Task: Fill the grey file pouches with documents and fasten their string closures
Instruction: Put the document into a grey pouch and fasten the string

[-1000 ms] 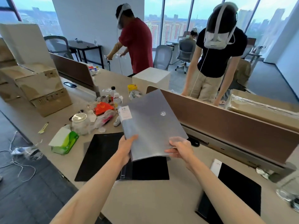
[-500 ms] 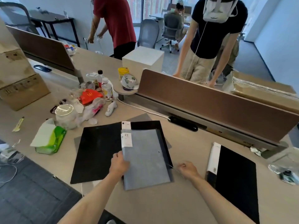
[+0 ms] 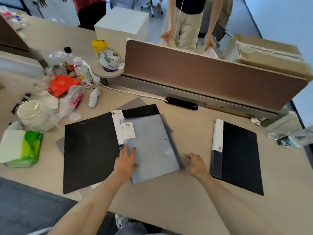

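A grey file pouch [image 3: 152,150] with a white label marked "20" [image 3: 127,130] lies flat on the right half of an open black folder [image 3: 89,150] on the desk. A small round button [image 3: 165,139] shows near its right edge. My left hand [image 3: 126,160] rests flat on the pouch's lower left edge, fingers spread. At the pouch's lower right edge, my right hand [image 3: 194,164] pinches a thin pale string [image 3: 183,156] that runs from the pouch. Whether anything is inside the pouch cannot be seen.
A second black folder [image 3: 238,155] lies shut to the right. Left of the open folder are a green tissue pack [image 3: 22,148], a plastic tub [image 3: 33,114], bottles and wrappers. A brown divider [image 3: 203,73] runs along the back, with a person standing behind it.
The pouch was held up in both hands, then laid flat on the open folder. My left hand now presses on it and my right hand has moved to the string at its right edge.
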A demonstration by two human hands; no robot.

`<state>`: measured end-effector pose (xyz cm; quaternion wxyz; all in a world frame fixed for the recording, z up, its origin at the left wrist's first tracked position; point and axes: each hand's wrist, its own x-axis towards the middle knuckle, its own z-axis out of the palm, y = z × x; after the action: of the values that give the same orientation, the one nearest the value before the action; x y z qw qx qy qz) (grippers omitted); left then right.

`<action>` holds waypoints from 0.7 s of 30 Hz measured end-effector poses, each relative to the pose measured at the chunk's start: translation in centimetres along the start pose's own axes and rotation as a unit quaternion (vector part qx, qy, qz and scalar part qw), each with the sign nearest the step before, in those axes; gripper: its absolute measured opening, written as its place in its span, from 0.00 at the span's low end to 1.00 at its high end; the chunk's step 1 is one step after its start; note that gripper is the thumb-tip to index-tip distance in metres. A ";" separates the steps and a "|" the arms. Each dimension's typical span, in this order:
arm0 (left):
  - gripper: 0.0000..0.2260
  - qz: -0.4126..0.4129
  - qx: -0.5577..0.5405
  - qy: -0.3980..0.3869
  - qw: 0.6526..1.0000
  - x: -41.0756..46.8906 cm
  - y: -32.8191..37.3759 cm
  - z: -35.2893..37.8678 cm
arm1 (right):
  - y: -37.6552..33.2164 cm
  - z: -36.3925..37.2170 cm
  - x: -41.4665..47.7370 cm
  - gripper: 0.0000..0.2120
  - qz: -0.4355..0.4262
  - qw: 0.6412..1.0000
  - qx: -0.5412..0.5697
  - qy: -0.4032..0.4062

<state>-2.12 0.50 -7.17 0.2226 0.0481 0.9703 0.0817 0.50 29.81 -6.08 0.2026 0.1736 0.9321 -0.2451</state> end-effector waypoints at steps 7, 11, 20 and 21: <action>0.30 0.051 0.076 -0.022 0.996 -1.0 0.6 0.5 | 3.4 0.3 0.9 0.19 -0.099 0.979 -0.180 -0.004; 0.32 0.122 0.173 -0.002 0.977 -2.5 2.1 1.5 | 4.3 0.5 1.3 0.17 -0.197 0.938 -0.285 -0.009; 0.28 0.163 0.105 -0.048 0.980 -2.2 6.9 1.2 | 2.7 -2.9 1.3 0.07 -0.248 0.952 -0.162 -0.081; 0.28 0.165 0.109 -0.051 0.979 -2.0 7.2 1.1 | 2.5 -3.2 1.2 0.06 -0.249 0.958 -0.125 -0.075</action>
<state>0.61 7.42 -6.01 0.2489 0.2355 0.9394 0.0088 -0.45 33.81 -5.06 0.2248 -0.1096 0.9509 -0.1821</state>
